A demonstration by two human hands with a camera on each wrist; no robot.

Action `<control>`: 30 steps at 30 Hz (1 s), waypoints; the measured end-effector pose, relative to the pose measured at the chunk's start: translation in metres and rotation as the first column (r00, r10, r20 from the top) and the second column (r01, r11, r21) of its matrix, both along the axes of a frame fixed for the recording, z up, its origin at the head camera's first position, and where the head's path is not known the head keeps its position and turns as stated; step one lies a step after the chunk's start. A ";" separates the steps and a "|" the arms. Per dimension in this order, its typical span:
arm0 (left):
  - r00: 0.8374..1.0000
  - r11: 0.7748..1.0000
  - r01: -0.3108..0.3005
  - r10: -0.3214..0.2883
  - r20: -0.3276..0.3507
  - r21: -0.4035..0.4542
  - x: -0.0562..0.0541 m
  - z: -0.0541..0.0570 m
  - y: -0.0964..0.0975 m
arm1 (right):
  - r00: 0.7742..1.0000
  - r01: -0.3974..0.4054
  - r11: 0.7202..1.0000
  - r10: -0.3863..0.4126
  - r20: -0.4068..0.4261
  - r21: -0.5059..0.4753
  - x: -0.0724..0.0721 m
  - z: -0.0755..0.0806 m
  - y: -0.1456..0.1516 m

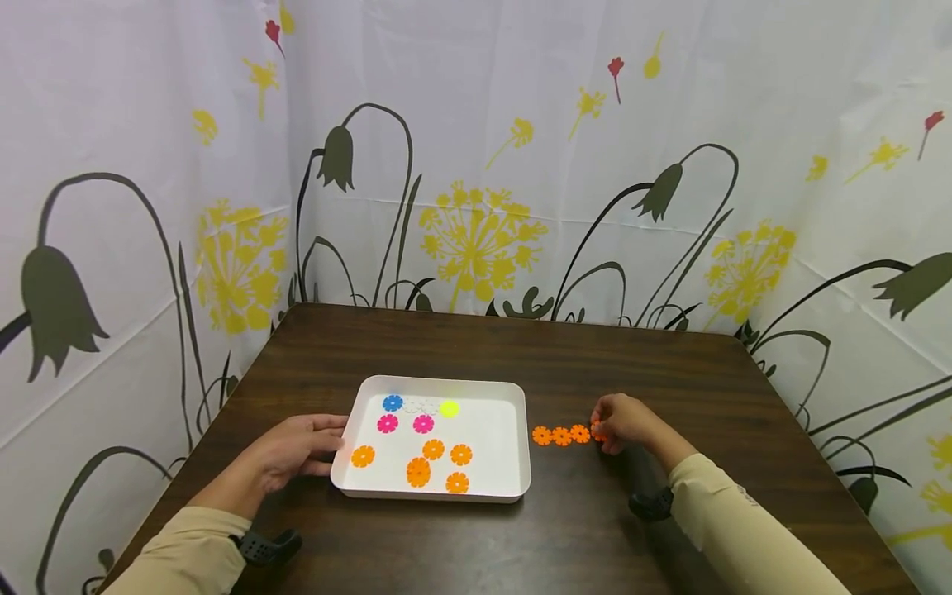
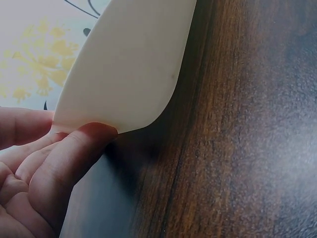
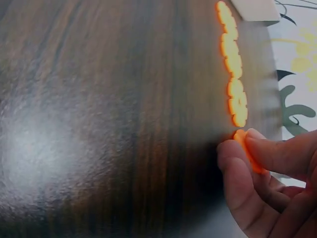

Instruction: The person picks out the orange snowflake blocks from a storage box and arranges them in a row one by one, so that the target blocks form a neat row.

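My left hand (image 1: pixel 293 450) is at the left end of a shallow white tray (image 1: pixel 513 475), its extended fingertips against the outside wall. In the left wrist view the thumb (image 2: pixel 81 156) touches the tray wall (image 2: pixel 129 64) low near a corner. To the right of the tray, my right hand (image 1: pixel 625 421) pinches an orange notched disc (image 3: pixel 251 152) between thumb and index finger, close over the table. Three more orange notched discs (image 1: pixel 561 436) lie flat in a row, leading from the tray toward the held one.
In the tray lie several loose orange discs (image 1: pixel 457 483), two pink discs (image 1: pixel 424 424), a blue disc (image 1: pixel 392 402), a yellow disc (image 1: pixel 449 408) and some whitish ones (image 1: pixel 421 407). A flower-printed curtain (image 1: pixel 476 124) hangs behind the dark wooden table (image 1: pixel 446 545).
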State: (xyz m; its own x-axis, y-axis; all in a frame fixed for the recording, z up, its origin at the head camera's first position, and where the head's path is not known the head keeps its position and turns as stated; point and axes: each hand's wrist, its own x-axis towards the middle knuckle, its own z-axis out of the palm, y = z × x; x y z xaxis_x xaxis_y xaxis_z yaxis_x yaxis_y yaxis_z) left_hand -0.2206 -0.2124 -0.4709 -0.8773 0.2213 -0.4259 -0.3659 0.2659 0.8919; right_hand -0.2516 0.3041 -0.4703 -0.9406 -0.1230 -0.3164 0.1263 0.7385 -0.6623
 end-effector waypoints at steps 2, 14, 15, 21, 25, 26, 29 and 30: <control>1.000 1.000 0.000 0.000 0.001 0.001 0.000 0.001 0.001 | 1.000 0.014 1.000 -0.013 -0.010 0.027 0.000 -0.002 0.000; 1.000 1.000 -0.007 0.007 0.004 0.006 0.002 0.002 0.002 | 0.998 -0.008 1.000 0.008 -0.062 -0.002 -0.009 0.015 -0.006; 1.000 1.000 -0.010 0.010 0.005 0.005 0.002 0.002 0.002 | 0.999 -0.010 0.998 0.007 -0.043 -0.056 -0.011 0.018 -0.008; 1.000 1.000 -0.016 0.016 0.010 -0.002 0.001 0.000 0.002 | 0.990 0.035 0.918 0.021 0.138 -0.394 -0.024 0.035 -0.026; 1.000 1.000 -0.017 0.017 0.007 -0.006 0.000 0.000 0.002 | 0.978 0.019 0.882 0.081 0.192 -0.471 -0.027 0.045 -0.049; 1.000 1.000 -0.016 0.016 0.006 -0.007 0.000 0.000 0.002 | 0.975 0.009 0.880 0.099 0.201 -0.475 -0.028 0.047 -0.055; 1.000 1.000 -0.018 0.018 0.006 -0.007 0.000 0.000 0.001 | 0.962 -0.020 0.887 0.143 0.234 -0.461 -0.028 0.051 -0.080; 1.000 1.000 -0.019 0.019 0.007 -0.008 0.000 0.000 0.002 | 0.956 -0.030 0.890 0.158 0.246 -0.455 -0.027 0.052 -0.088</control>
State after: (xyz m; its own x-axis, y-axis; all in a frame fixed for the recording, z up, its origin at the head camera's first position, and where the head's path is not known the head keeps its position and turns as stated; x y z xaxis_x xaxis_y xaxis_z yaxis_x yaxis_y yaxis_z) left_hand -0.2205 -0.2109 -0.4708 -0.8780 0.2012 -0.4342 -0.3777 0.2660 0.8869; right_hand -0.2790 0.2160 -0.4187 -0.8040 -0.3930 -0.4462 0.2911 0.3941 -0.8717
